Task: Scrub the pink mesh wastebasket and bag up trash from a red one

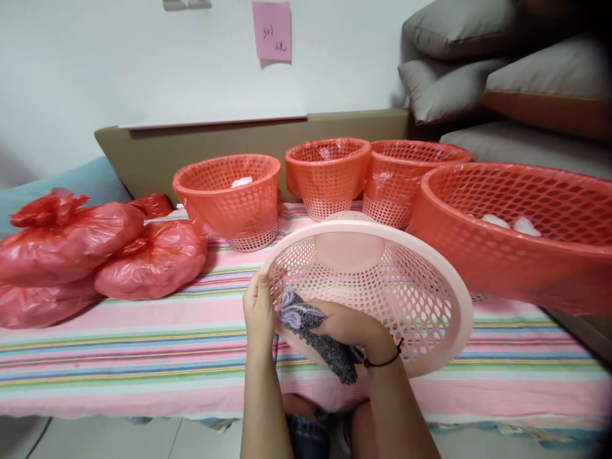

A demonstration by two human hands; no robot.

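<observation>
A pale pink plastic basket (351, 245) with a mesh of holes lies tilted, its mouth facing me. My left hand (259, 309) is closed round the left part of its rim. Over the inside of the basket, close to that same side, my right hand (344, 322) grips a fuzzy dark grey cloth (329, 354) with purple parts. One end of the cloth hangs down across the near rim. The fingertips of my right hand are partly hidden by the cloth.
Red-lined baskets (229, 204) stand behind and to the right; two hold white items. Tied red bags (153, 261) lie at the left on a striped cloth (191, 357). Grey cushions (454, 64) are stacked at the right, by the couch back (215, 140).
</observation>
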